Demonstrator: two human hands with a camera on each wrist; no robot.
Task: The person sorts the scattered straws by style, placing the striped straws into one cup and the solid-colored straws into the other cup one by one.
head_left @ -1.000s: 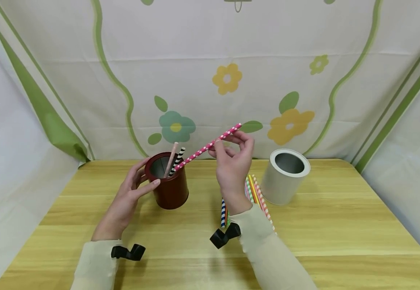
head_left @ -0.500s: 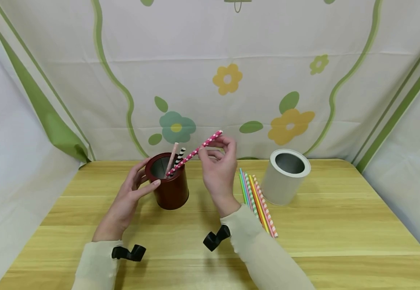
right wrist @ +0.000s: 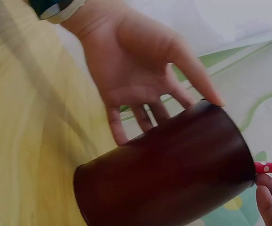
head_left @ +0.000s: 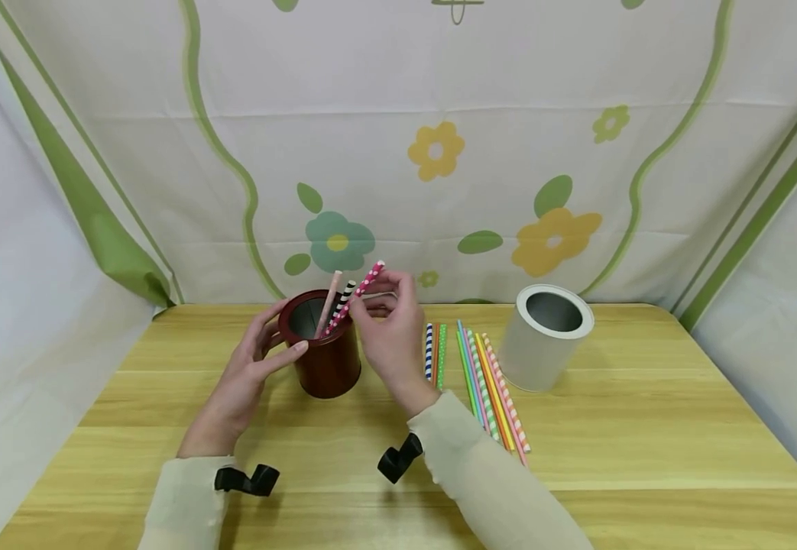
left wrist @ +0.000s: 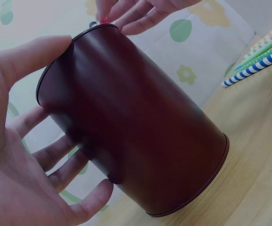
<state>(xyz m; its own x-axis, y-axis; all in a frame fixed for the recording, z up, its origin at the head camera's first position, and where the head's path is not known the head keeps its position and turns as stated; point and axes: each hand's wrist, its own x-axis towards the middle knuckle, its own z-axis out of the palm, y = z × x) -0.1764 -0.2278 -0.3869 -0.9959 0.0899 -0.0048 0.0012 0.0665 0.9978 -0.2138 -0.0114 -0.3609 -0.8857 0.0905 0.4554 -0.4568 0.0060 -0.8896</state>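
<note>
My left hand [head_left: 243, 378] holds the dark red can [head_left: 329, 368], its thumb near the rim and the other fingers along the far side. In the left wrist view, the fingertips touch the can's wall [left wrist: 140, 127]. A pale pink straw [head_left: 330, 298] and a black-and-white striped straw [head_left: 345, 294] lean inside, their tops above the rim. With thumb and fingers, my right hand [head_left: 393, 336] pinches a pink straw with white dots [head_left: 373, 276]. Its lower part slants into the can's mouth; the end inside is hidden. The right wrist view shows the dotted straw [right wrist: 265, 167] at the rim.
A white can [head_left: 539, 351] stands upright at the right. Several coloured straws [head_left: 486, 382] lie side by side left of it, partly under my right forearm. A few more, including a blue striped straw [head_left: 429, 351], lie closer to my right hand. A flowered cloth [head_left: 494, 168] hangs behind the table.
My right hand has moved left and down, bringing the dotted straw deeper into the dark red can and more upright. Straws behind that arm have come into view. My left hand keeps its hold.
</note>
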